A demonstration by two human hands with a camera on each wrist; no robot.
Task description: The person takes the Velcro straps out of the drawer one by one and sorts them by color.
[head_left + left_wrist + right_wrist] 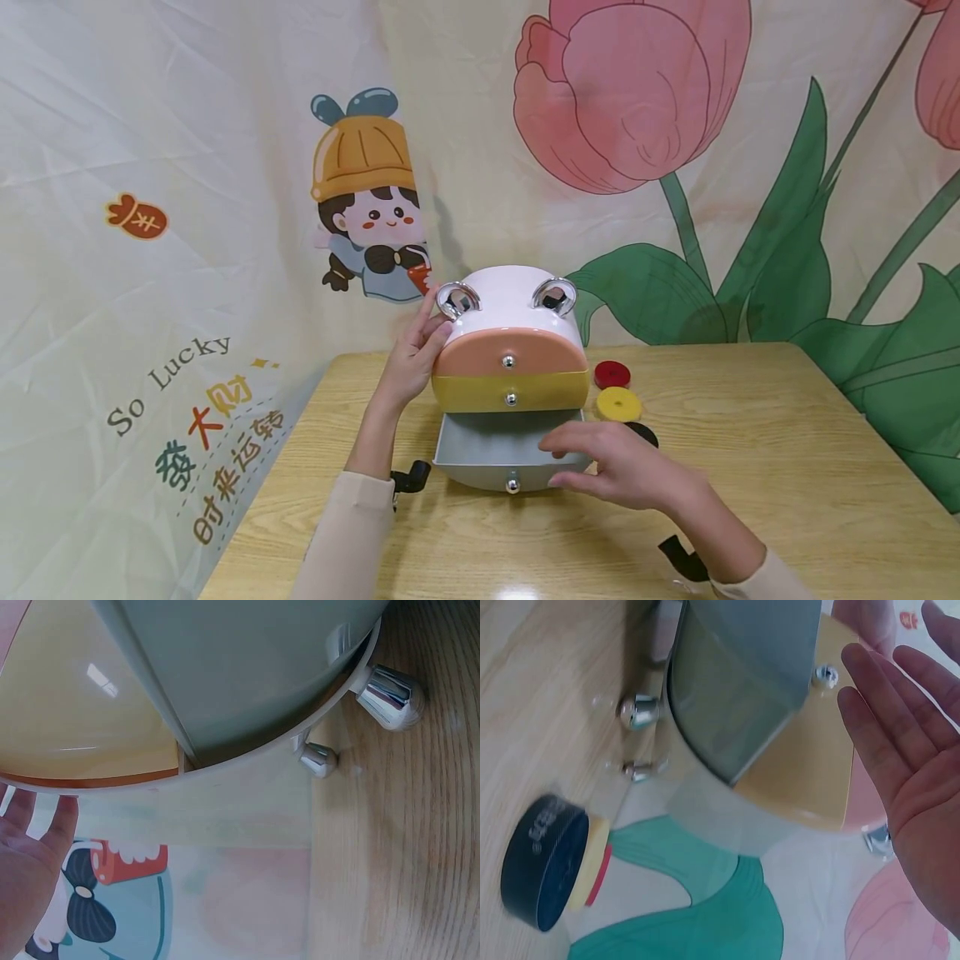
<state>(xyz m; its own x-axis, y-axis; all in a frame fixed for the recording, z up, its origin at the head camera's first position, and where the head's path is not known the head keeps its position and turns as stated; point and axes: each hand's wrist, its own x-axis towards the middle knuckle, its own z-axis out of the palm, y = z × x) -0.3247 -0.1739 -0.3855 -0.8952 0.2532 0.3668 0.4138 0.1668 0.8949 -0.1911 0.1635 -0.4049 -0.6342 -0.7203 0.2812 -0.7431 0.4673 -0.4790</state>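
Observation:
A small drawer cabinet (517,292) with a white rounded top and two silver rings stands on the table. Its peach drawer (480,352) and yellow drawer (472,393) are closed. The grey-green bottom drawer (472,477) is pulled out, a silver knob (513,485) on its front. My left hand (412,354) rests against the cabinet's left side, fingers extended; in the left wrist view its fingertips touch the edge. Above the right part of the bottom drawer hovers my right hand (630,467), fingers loosely bent and thumb apart. The right wrist view shows its palm (930,795) holding nothing.
Right of the cabinet, a red disc (612,374), a yellow disc (618,403) and a black disc (642,433) lie in a row on the wooden table (750,450). A printed cloth (465,125) hangs behind the table. Black wrist-camera mounts show at both wrists.

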